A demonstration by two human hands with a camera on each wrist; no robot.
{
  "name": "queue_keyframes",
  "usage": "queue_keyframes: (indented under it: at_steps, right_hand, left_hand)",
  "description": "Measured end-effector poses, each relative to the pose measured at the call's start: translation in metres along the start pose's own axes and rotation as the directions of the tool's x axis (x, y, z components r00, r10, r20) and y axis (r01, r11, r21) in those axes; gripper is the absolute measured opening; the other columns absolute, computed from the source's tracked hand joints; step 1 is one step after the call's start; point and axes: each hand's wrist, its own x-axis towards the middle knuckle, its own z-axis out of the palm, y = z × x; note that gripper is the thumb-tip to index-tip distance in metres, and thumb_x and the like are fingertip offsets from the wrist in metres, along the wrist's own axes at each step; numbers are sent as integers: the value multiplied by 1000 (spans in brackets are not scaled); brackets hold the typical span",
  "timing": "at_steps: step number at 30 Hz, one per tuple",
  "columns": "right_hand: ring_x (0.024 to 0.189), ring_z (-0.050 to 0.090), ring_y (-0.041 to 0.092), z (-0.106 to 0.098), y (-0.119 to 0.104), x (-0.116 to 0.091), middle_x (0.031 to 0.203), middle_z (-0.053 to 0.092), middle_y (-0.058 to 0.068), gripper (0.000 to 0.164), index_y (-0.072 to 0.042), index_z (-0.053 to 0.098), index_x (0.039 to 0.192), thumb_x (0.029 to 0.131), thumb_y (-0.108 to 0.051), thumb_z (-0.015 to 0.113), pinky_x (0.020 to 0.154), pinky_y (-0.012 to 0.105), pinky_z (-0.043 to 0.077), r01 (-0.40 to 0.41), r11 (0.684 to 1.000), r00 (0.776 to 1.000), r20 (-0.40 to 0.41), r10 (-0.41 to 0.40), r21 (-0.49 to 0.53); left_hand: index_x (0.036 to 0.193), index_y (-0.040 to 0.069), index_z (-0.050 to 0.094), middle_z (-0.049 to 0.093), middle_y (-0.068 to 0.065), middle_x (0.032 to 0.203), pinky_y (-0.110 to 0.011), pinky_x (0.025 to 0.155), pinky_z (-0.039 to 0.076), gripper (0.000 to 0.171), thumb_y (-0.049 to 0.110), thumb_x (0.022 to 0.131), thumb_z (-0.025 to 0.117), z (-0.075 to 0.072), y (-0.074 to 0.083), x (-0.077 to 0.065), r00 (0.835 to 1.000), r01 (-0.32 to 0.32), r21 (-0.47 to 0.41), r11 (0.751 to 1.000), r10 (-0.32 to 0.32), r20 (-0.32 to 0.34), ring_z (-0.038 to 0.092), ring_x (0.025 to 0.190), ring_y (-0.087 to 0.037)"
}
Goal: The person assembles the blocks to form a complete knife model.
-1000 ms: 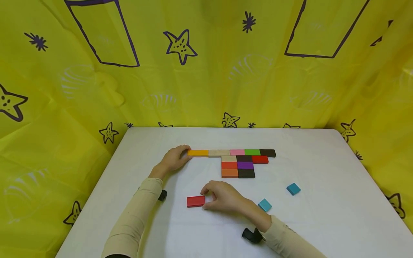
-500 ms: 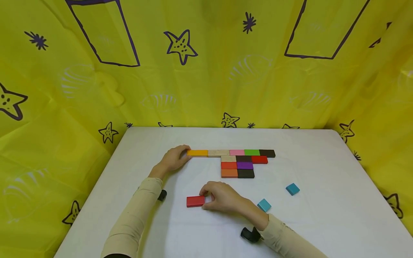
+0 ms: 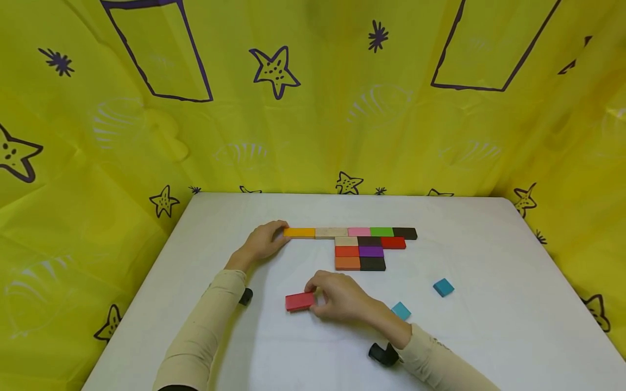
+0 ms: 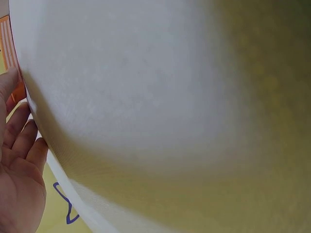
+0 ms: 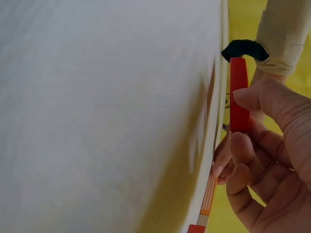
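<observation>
A flat red block [image 3: 299, 301] is pinched at its right end by my right hand [image 3: 342, 296], between thumb and fingers. In the right wrist view the red block [image 5: 239, 94] stands on edge in the picture, off the table surface. My left hand [image 3: 264, 240] pinches the left end of a yellow-orange block [image 3: 299, 233], the leftmost piece of a long row. The left wrist view shows the thumb on one side of this block [image 4: 10, 43] and fingers on the other. Beneath the row sit shorter rows of coloured blocks, including an orange one [image 3: 348, 263] and a purple one [image 3: 371, 251].
Two loose blue blocks lie to the right: one [image 3: 444, 287] farther out, the other [image 3: 401, 310] beside my right wrist. The white table [image 3: 489, 260] meets a yellow patterned cloth [image 3: 313, 136] behind and at both sides.
My right hand has raised the red block slightly off the table and shifted it a little right and away from me. The left hand and the block rows stay put.
</observation>
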Motion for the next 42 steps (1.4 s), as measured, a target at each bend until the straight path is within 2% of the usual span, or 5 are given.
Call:
queue_keyframes:
  at_steps: [11, 23, 28, 36, 42]
  right_hand:
    - [83, 55, 7, -9, 4, -6, 103, 68, -9, 25, -17, 72, 109, 84, -17, 77, 74, 23, 50, -33, 999, 999, -27, 34, 17]
    - [63, 47, 2, -21, 13, -16, 89, 65, -4, 22, -16, 71, 103, 82, -13, 78, 59, 22, 45, -57, 997, 994, -91, 61, 46]
    - [61, 47, 2, -27, 17, -21, 79, 61, -5, 23, -17, 71, 103, 82, -13, 80, 58, 22, 44, -83, 994, 990, -111, 90, 65]
    - [70, 54, 8, -36, 27, -30, 95, 67, -10, 26, -18, 70, 104, 82, -14, 83, 60, 21, 47, -110, 990, 980, -155, 122, 86]
    - [73, 53, 9, -44, 36, -38, 100, 69, -6, 29, -13, 72, 109, 82, -12, 84, 61, 21, 49, -119, 989, 976, -175, 132, 84]
  left_hand:
    - [132, 8, 60, 64, -13, 135, -50, 113, 43, 35, 26, 102, 63, 1, 0, 2, 1000, 4, -5, 1000, -4, 12, 58, 126, -33]
    - [133, 8, 59, 63, -13, 136, -50, 114, 41, 36, 26, 102, 63, -2, 3, 1, 1000, 20, 4, 1000, -21, 23, 57, 128, -33]
    - [133, 7, 59, 62, -14, 138, -50, 115, 40, 37, 27, 103, 63, -2, 4, 1, 999, 32, 1, 999, -32, 24, 56, 130, -34]
    - [133, 8, 59, 63, -13, 137, -50, 115, 41, 36, 28, 103, 63, 0, 3, 1, 999, 37, 5, 999, -37, 23, 56, 129, -34]
    - [133, 8, 60, 63, -13, 136, -51, 113, 42, 36, 28, 103, 63, -1, 3, 1, 999, 25, 5, 1000, -26, 19, 57, 129, -34]
